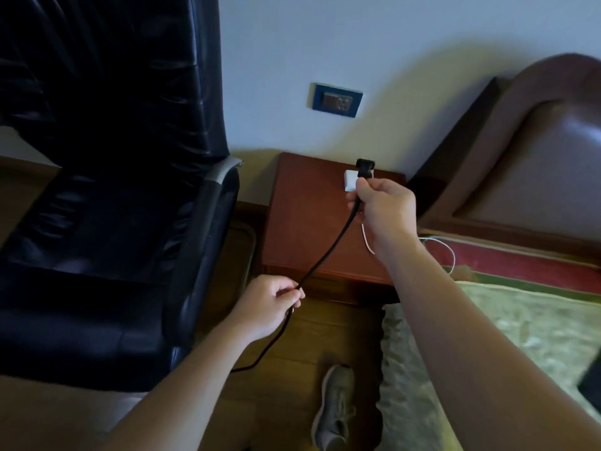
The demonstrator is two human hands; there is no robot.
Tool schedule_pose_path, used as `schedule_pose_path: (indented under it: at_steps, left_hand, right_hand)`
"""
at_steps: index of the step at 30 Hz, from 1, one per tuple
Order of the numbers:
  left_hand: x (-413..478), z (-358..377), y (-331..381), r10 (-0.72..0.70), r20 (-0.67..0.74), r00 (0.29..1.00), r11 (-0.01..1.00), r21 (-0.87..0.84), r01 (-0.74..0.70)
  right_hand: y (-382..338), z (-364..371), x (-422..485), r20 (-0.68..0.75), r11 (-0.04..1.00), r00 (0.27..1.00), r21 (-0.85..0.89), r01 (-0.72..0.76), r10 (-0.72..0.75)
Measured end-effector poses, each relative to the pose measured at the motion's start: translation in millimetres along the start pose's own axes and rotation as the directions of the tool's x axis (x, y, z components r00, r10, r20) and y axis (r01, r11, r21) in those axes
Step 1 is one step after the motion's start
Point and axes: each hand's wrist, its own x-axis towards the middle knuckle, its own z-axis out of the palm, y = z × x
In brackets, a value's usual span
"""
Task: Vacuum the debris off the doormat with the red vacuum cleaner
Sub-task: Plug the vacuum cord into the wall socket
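Observation:
A black power cord [328, 252] runs from the floor up through both hands. My right hand [383, 206] grips it just below its black plug [366, 167], which is raised over the bedside table. My left hand [270, 304] pinches the cord lower down, near the table's front edge. On the wall above sits a blue-framed power socket [336, 99], some way above the plug. Neither the red vacuum cleaner nor the doormat is in view.
A black leather office chair [107, 203] fills the left. The red-brown bedside table [309, 222] carries a white charger [350, 180] with a thin white cable [442, 249]. A bed with a headboard [520, 151] lies right. My grey shoe [335, 408] rests on the wooden floor.

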Motion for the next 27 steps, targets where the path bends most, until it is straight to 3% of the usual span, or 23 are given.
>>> schedule_pose_path:
  at_steps: [15,27]
  left_hand:
    - [162,15,33,-0.177,-0.062,0.982,0.976,-0.136,0.167]
    - [255,-23,28,-0.182,-0.022,0.983,0.975,-0.132,0.178]
  right_hand:
    - [10,27,202,0.161,0.993,0.982,-0.069,-0.091,0.101]
    - [15,80,294,0.094,0.987,0.987,-0.106,-0.121,0.131]
